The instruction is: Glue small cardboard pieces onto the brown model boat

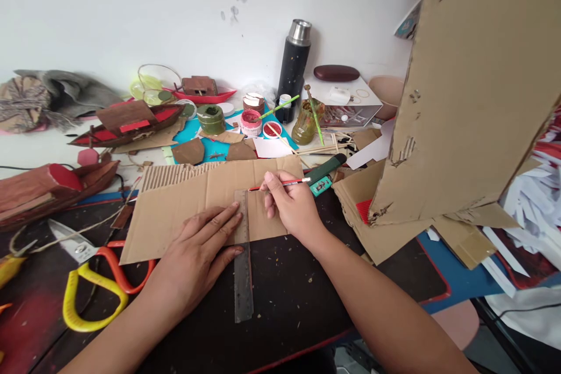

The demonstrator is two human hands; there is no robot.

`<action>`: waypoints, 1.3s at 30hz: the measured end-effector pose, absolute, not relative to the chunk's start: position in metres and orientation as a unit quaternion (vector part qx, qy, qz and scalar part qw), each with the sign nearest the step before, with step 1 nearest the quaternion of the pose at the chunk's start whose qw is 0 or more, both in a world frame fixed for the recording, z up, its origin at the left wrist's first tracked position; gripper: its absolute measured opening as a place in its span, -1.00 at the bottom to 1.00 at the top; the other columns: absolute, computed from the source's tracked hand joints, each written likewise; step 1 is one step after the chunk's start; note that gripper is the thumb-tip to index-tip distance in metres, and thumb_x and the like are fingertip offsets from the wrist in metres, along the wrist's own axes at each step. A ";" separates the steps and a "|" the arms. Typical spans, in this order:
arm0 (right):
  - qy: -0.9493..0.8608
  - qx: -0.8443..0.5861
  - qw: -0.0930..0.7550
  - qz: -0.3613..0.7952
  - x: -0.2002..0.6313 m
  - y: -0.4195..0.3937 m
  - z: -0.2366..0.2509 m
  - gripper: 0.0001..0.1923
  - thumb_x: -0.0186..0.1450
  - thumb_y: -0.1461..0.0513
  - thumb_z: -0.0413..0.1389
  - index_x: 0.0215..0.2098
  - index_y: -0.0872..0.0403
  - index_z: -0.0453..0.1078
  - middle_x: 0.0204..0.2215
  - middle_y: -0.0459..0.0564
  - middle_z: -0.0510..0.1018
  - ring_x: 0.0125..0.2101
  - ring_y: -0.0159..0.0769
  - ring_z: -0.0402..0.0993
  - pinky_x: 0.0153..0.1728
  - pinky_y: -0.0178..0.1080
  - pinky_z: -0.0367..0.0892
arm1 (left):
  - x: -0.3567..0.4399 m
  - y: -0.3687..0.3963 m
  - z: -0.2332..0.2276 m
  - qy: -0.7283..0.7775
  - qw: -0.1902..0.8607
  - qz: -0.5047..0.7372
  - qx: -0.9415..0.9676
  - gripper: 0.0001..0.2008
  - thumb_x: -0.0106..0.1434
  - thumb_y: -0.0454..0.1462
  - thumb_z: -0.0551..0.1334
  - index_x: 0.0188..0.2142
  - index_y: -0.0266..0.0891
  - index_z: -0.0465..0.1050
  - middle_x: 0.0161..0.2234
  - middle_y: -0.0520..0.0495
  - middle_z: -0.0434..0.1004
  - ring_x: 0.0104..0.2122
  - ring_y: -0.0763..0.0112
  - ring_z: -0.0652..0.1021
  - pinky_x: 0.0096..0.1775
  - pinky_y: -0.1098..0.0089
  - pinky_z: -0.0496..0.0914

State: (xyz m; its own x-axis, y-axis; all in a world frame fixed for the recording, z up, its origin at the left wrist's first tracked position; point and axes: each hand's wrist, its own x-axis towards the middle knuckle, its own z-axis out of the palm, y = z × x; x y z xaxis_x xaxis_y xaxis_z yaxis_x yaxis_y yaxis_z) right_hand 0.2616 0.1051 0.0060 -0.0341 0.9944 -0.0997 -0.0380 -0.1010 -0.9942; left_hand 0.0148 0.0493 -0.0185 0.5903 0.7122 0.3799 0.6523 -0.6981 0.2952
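Observation:
A flat piece of brown cardboard (175, 204) lies on the dark table mat, with a clear ruler (243, 280) across it and jutting past its near edge. Fingers stretched out, my left hand (201, 242) lies flat on the cardboard, its fingertips touching the ruler's left edge. My right hand (289, 201) is closed around a red and black pencil (280, 184), whose tip points left to the ruler's far end. Whether the tip touches the cardboard I cannot tell. Scissors (94, 269) with yellow and orange handles lie to the left, partly under the cardboard.
Behind the cardboard stand paint jars (211, 120), a black thermos (293, 64) and a green-handled tool (326, 168). Brown model boats (127, 123) are at the left. A tall cardboard sheet (473, 87) rises at the right, beside white paper strips (532, 204).

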 end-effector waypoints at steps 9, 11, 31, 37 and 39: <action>-0.463 -0.498 0.490 0.546 0.262 0.106 0.008 -0.42 0.47 -0.30 0.26 -0.31 0.00 0.48 -0.62 -0.21 0.51 -0.69 -0.40 0.44 -0.62 -0.35 0.31 | 0.014 0.050 -0.018 0.380 0.062 0.237 0.892 -0.36 0.71 -0.01 0.17 0.67 -0.06 0.20 0.49 -0.17 0.56 0.37 -0.08 0.59 0.27 -0.06 0.56; -0.454 -0.489 0.499 0.553 0.262 0.107 0.009 -0.39 0.45 -0.33 0.27 -0.32 0.00 0.47 -0.62 -0.21 0.50 -0.69 -0.40 0.43 -0.63 -0.35 0.32 | 0.015 0.050 -0.018 0.380 0.062 0.236 0.892 -0.35 0.71 -0.01 0.17 0.67 -0.05 0.18 0.49 -0.16 0.56 0.37 -0.08 0.59 0.27 -0.05 0.56; -0.448 -0.489 0.500 0.557 0.263 0.107 0.011 -0.38 0.44 -0.34 0.29 -0.32 0.00 0.48 -0.62 -0.22 0.49 -0.69 -0.41 0.42 -0.64 -0.36 0.30 | 0.015 0.050 -0.018 0.384 0.066 0.238 0.890 -0.34 0.70 -0.01 0.18 0.67 -0.05 0.19 0.48 -0.18 0.57 0.37 -0.09 0.60 0.28 -0.08 0.58; -0.413 -0.488 0.546 0.541 0.271 0.114 0.015 -0.38 0.42 -0.35 0.31 -0.34 -0.02 0.45 -0.63 -0.22 0.46 -0.70 -0.41 0.37 -0.67 -0.34 0.29 | 0.015 0.049 -0.017 0.380 0.059 0.235 0.893 -0.34 0.71 -0.01 0.17 0.68 -0.05 0.16 0.50 -0.19 0.55 0.38 -0.11 0.59 0.28 -0.07 0.58; -0.399 -0.486 0.553 0.547 0.274 0.117 0.013 -0.38 0.41 -0.35 0.32 -0.34 -0.02 0.45 -0.63 -0.22 0.47 -0.71 -0.42 0.35 -0.65 -0.32 0.34 | 0.015 0.050 -0.017 0.379 0.057 0.233 0.894 -0.34 0.71 -0.02 0.17 0.68 -0.05 0.16 0.50 -0.19 0.55 0.38 -0.10 0.59 0.29 -0.07 0.58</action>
